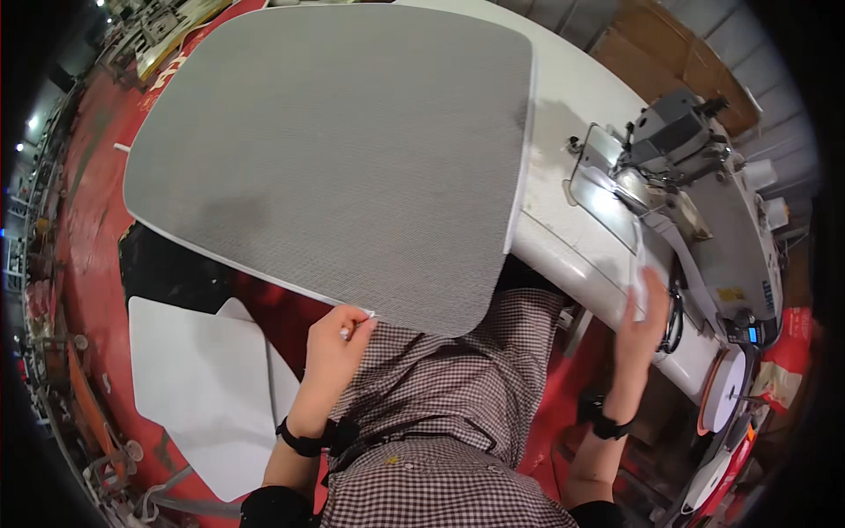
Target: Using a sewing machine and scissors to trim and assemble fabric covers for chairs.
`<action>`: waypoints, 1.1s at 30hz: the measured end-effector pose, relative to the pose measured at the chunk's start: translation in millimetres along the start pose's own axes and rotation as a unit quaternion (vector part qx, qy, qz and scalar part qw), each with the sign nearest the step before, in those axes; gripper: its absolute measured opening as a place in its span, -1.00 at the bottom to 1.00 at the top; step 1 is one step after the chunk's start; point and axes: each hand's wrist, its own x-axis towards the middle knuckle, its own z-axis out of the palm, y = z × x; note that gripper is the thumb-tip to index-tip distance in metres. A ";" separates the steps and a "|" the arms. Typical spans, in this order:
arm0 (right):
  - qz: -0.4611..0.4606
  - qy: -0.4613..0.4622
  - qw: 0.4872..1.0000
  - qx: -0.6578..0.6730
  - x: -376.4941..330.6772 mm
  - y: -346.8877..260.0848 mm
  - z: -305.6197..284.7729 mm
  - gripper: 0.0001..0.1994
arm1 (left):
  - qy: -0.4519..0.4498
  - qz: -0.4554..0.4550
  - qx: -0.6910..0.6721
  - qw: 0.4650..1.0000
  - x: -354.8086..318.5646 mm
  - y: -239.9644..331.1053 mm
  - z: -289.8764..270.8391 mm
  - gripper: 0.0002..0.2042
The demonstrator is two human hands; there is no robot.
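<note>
L hand (334,345) pinching grey mesh panel (334,150) edge | R hand (641,321) open, holds white strip (637,273) | fingertips partly hidden

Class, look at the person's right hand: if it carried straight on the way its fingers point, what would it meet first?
The right hand points up toward the sewing machine; it would probably first meet the white strip at its fingertips, though depth is unclear.

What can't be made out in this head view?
- Left hand: pinches the grey mesh panel at its white-edged rim; fingertips hidden behind the hand.
- Right hand: holds a white strip by the sewing machine; the grip is blurred.
- Needle area: too small, glare.
- White sheets: partly hidden behind the left forearm.
- Frame rim: dark, bent.
</note>
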 end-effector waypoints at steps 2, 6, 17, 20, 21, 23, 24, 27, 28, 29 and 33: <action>0.033 0.045 0.986 -0.156 4.8 64.3 -22.1 -0.68 | -0.012 -0.005 0.010 1.000 1.8 1.5 1.1 -0.90; 0.114 -0.058 0.963 -0.236 -21.7 131.8 -47.3 -0.62 | 0.050 0.106 0.060 0.991 1.9 2.7 5.5 -0.91; 0.265 -0.120 0.938 0.187 -51.1 126.8 -78.5 -0.66 | 0.108 0.159 0.124 0.973 -2.7 1.2 16.2 -0.91; 0.294 -0.170 0.794 0.504 -74.1 91.2 -86.3 -0.62 | 0.111 0.153 0.111 0.976 -2.8 -1.7 18.6 -0.91; 0.249 -0.214 0.774 0.542 -78.4 76.4 -82.2 -0.62 | 0.120 0.143 0.116 0.975 -3.2 -3.3 19.3 -0.91; 0.265 -0.277 0.688 0.617 -80.5 45.9 -63.6 -0.53 | 0.123 0.150 0.088 0.977 -4.7 -6.6 19.1 -0.90; 0.251 -0.312 0.656 0.640 -81.2 29.9 -50.8 -0.48 | 0.119 0.131 0.090 0.980 -5.2 -7.9 18.5 -0.89; 0.253 -0.477 0.566 0.623 -68.8 -8.5 -16.5 -0.60 | 0.126 0.134 -0.003 0.983 -7.1 -11.3 17.0 -0.91; 0.311 -0.540 0.572 0.533 -65.1 -20.0 -6.6 -0.56 | 0.118 0.124 -0.016 0.985 -7.5 -12.5 16.8 -0.92; 0.276 -0.592 0.578 0.489 -60.9 -30.9 1.8 -0.54 | 0.124 0.121 -0.014 0.985 -7.9 -13.2 16.8 -0.92; 0.035 -0.694 0.574 0.433 -38.0 -64.9 35.4 -0.44 | 0.121 0.125 -0.051 0.983 -9.8 -15.5 17.5 -0.92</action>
